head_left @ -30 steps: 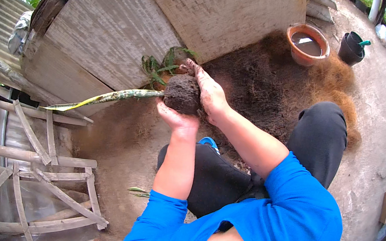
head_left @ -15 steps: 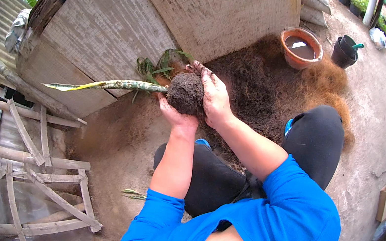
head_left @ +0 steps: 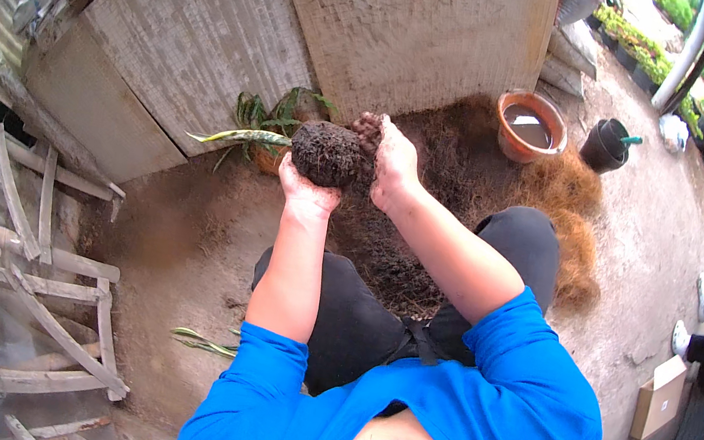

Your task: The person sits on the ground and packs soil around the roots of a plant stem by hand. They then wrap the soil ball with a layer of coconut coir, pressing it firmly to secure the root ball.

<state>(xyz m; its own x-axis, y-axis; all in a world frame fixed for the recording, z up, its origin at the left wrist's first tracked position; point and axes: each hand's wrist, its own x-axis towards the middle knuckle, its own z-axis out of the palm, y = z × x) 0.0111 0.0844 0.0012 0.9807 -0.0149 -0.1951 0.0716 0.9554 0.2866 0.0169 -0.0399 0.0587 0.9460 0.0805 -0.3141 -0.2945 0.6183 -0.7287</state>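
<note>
A dark, rounded soil root ball (head_left: 325, 154) rests in the cupped left hand (head_left: 309, 192), its long yellow-edged green leaf (head_left: 237, 135) pointing left; the right hand (head_left: 396, 161), fingers extended, stands just rightward (contact unclear).

Downward fisheye view from head over hands (head_left: 396, 167)

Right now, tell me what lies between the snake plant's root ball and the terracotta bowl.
In the head view, the right hand comes first, next to the root ball, then dark fibrous soil spread out toward the terracotta bowl.
</note>
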